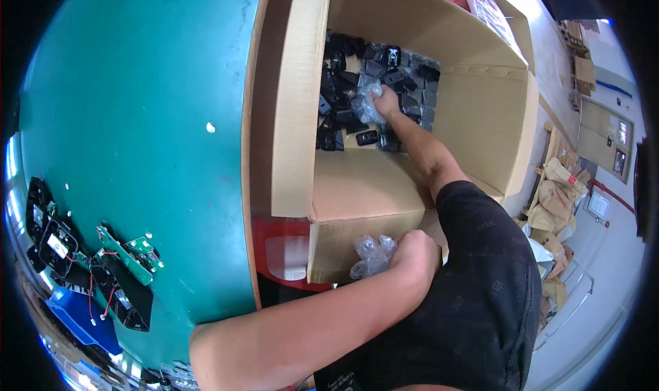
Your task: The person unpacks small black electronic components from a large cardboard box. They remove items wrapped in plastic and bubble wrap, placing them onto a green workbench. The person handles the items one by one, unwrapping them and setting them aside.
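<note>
Deep inside a large cardboard box (295, 116), my right hand (387, 103) is closed on a crumpled clear plastic bag (368, 104). Around and beneath that hand lie several black plastic housings (336, 86), some of them in clear wrapping. My left hand (414, 248) is bent in front of the box's near wall, close to my body. Its fingers curl around another bunch of clear plastic bags (373, 256). The fingertips of both hands are partly hidden.
On the left stands a table with a green top (151, 116). A green circuit board (130, 257) and opened black housings with wires (120, 291) lie at its left side. A red bin (285, 250) sits beside the box. Brown sacks (556, 199) are piled at the right.
</note>
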{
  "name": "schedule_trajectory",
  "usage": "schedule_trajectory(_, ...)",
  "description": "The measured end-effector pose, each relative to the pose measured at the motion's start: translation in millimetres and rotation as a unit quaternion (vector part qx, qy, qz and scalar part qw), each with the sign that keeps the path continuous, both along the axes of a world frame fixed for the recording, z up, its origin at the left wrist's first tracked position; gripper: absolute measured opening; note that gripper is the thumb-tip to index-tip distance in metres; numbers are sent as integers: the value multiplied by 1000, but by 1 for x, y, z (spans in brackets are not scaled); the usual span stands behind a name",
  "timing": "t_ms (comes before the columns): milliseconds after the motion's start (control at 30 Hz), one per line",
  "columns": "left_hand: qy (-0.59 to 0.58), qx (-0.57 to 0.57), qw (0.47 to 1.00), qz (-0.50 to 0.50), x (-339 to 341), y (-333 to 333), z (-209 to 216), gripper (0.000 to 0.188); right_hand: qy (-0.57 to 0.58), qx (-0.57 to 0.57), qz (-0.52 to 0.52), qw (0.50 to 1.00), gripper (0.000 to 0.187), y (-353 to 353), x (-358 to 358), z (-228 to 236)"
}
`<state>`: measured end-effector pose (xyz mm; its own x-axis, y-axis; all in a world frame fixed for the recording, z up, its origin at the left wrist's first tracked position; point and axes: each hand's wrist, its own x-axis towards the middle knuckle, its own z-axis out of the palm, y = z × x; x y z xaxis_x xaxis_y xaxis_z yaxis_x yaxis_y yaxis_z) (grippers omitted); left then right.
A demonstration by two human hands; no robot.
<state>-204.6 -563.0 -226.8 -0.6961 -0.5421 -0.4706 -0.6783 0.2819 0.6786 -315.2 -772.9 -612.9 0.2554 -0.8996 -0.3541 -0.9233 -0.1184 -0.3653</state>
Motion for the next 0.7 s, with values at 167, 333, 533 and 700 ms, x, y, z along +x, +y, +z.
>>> schedule_trajectory(167, 14, 36, 999, 6, 10, -4, 6, 14, -61, -12, -7, 998, 39, 7, 18, 37)
schedule_trajectory(333, 25, -2, 999, -24, 8, -2, 7, 14, -155, 12, -116, 981, 42, -33, 7, 16)
schedule_trajectory(533, -8, -14, 1000, -21, 3, -1, 8, 15, -62, 49, -193, 978, 46, -66, 7, 7)
schedule_trajectory(700, -4, 3, 1000, 6, 6, 1, 5, 15, 24, 161, -70, 984, 39, -57, 53, 18)
